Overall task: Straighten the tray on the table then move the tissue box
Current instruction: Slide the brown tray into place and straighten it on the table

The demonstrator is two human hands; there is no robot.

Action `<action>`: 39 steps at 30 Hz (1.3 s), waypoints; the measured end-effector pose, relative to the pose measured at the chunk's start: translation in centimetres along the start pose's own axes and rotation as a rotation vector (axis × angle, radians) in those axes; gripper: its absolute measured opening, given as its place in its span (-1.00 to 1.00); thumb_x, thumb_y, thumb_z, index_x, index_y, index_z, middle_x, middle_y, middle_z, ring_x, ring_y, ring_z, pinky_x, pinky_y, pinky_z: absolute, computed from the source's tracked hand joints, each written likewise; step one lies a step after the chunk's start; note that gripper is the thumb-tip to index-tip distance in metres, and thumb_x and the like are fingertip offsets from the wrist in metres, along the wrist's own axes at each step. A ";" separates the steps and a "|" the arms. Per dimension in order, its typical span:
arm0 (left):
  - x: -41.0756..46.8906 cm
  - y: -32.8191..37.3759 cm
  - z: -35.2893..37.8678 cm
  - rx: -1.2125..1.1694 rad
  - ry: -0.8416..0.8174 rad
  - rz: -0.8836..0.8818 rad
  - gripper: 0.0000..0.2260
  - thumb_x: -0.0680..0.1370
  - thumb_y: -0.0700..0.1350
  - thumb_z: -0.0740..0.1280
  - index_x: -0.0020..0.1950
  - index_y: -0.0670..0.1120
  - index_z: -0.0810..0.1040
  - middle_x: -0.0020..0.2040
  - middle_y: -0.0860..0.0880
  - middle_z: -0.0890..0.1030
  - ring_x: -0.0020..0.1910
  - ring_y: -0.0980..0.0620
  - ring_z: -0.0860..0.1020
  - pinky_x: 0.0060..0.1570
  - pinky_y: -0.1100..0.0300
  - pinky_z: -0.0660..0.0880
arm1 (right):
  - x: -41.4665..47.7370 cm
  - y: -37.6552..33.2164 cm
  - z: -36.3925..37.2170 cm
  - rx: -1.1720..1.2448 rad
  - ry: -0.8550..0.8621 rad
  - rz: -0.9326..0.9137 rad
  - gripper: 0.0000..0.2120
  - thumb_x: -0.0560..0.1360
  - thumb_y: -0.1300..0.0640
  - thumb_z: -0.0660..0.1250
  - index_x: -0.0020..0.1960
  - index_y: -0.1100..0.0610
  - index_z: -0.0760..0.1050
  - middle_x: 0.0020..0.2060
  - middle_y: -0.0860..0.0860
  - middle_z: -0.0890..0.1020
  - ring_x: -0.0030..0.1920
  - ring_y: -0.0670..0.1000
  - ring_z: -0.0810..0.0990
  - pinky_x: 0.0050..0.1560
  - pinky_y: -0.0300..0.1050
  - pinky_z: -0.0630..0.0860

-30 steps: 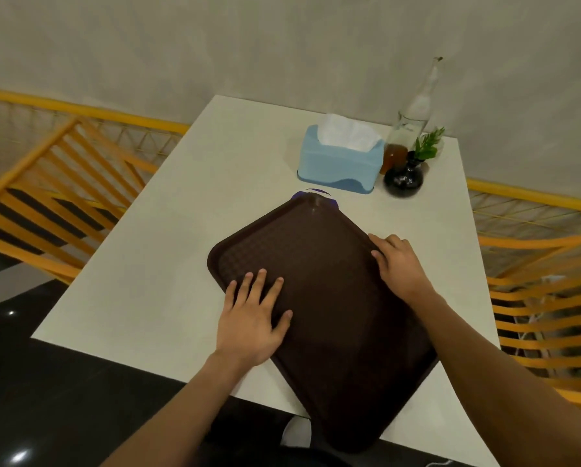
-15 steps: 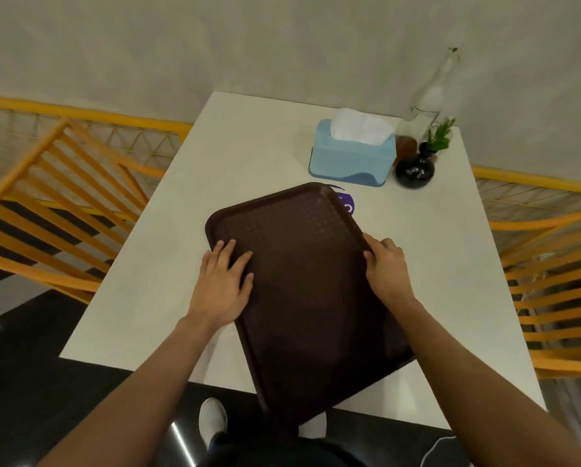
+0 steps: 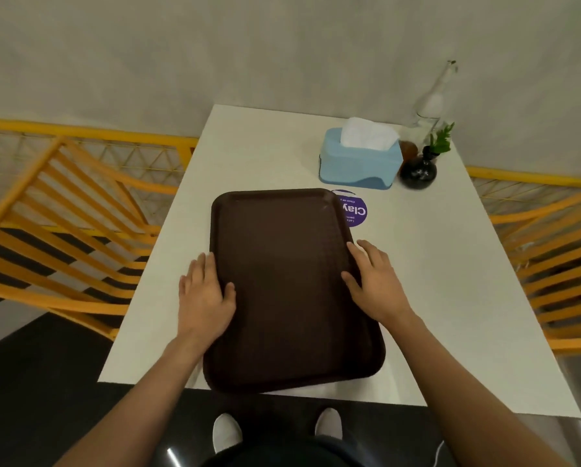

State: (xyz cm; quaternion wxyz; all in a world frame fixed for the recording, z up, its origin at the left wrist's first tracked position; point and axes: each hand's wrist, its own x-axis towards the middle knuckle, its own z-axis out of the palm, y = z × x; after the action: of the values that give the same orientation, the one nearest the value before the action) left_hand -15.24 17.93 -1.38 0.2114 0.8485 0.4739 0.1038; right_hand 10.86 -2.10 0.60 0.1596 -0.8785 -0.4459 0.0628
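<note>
Lying flat on the white rectangular table (image 3: 275, 156), the dark brown rectangular plastic tray (image 3: 289, 291) is seen with its long sides running away from the viewer and its near edge slightly overhanging the table's front edge. The tray is flanked by both bare hands. The left hand (image 3: 203, 296) is laid palm down on the tray's left rim, the fingers (image 3: 199, 264) held together and stretched along the outside of the edge while the thumb is pressed onto the tray's inner surface; the forearm is extended up from the lower left. The right hand (image 3: 376, 284) is set over the right rim in the same way, fingers loosely spread and gently curved, the thumb resting inside the tray, the wrist bent slightly inward. Nothing is gripped by either hand; the rims are only pressed.

A round purple sticker (image 3: 354, 210) is partly covered by the tray's far right corner. Beyond it, the light blue tissue box (image 3: 359, 163) with white tissue pulled up is placed near the far right corner of the table, just beside a small round black vase (image 3: 417, 170) holding a green sprig and a clear glass bottle (image 3: 430, 102).
</note>
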 end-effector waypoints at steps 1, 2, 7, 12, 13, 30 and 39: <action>-0.6 -0.2 0.2 0.001 -0.011 0.008 -0.36 0.63 0.04 0.23 0.63 -0.15 0.07 0.62 -0.18 0.16 0.60 -0.20 0.11 0.55 -0.15 0.04 | -0.4 -0.1 0.1 -0.027 -0.001 -0.021 -0.39 0.63 -0.09 0.24 0.60 0.05 0.16 0.55 0.09 0.26 0.51 0.16 0.23 0.45 0.14 0.31; -1.1 -0.5 0.4 0.004 -0.022 0.019 -0.34 0.64 0.06 0.21 0.64 -0.14 0.04 0.63 -0.17 0.14 0.60 -0.18 0.09 0.55 -0.13 0.03 | -0.8 -0.2 0.3 -0.039 -0.012 -0.023 -0.37 0.63 -0.12 0.23 0.61 0.04 0.11 0.57 0.09 0.22 0.52 0.15 0.21 0.47 0.14 0.29; -1.9 -2.4 0.6 0.064 -0.048 0.099 -0.35 0.66 0.14 0.07 0.65 -0.10 -0.06 0.65 -0.13 0.09 0.63 -0.12 0.01 0.56 -0.08 -0.08 | -2.9 -1.4 2.2 -0.026 -0.045 0.087 -0.31 0.64 -0.21 0.11 0.64 0.09 0.00 0.61 0.08 0.12 0.56 0.12 0.16 0.54 0.12 0.15; -1.1 -4.3 -0.1 0.116 -0.060 0.126 -0.41 0.68 0.11 -0.02 0.66 -0.06 -0.08 0.65 -0.09 0.09 0.63 -0.09 -0.03 0.58 -0.08 -0.14 | -4.4 -3.2 3.7 -0.048 -0.027 0.158 -0.30 0.65 -0.26 -0.01 0.64 0.09 -0.07 0.62 0.06 0.06 0.59 0.11 0.11 0.55 0.21 0.08; -0.9 -4.6 -0.3 0.127 -0.059 0.131 -0.42 0.69 0.10 -0.03 0.66 -0.06 -0.08 0.66 -0.08 0.08 0.64 -0.08 -0.03 0.58 -0.08 -0.14 | -4.5 -3.6 3.9 -0.049 -0.025 0.164 -0.30 0.65 -0.26 -0.02 0.64 0.08 -0.08 0.62 0.06 0.05 0.59 0.11 0.10 0.55 0.22 0.06; 8.2 -8.6 -5.5 0.187 0.043 0.091 -0.56 0.64 -0.01 0.19 0.52 -0.08 0.37 0.34 -0.11 0.56 0.36 -0.15 0.47 0.38 -0.14 0.38 | 2.6 -9.9 6.1 -0.066 -0.044 0.141 -0.32 0.65 -0.20 0.09 0.63 0.12 0.03 0.60 0.08 0.12 0.58 0.14 0.12 0.53 0.17 0.04; 10.8 -8.8 -6.0 0.093 0.060 0.091 -0.57 0.62 -0.04 0.25 0.47 -0.14 0.44 0.29 -0.14 0.56 0.25 -0.17 0.50 0.24 -0.12 0.46 | 5.4 -10.7 5.8 -0.002 -0.047 0.205 -0.29 0.64 -0.19 0.13 0.63 0.12 -0.04 0.61 0.11 0.11 0.58 0.16 0.09 0.55 0.20 0.08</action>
State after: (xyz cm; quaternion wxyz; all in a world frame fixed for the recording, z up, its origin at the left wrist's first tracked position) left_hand -18.48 32.71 -0.29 0.1526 0.8745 0.4454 0.1165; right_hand 4.47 9.42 -1.13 0.1410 -0.9179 -0.3574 0.0988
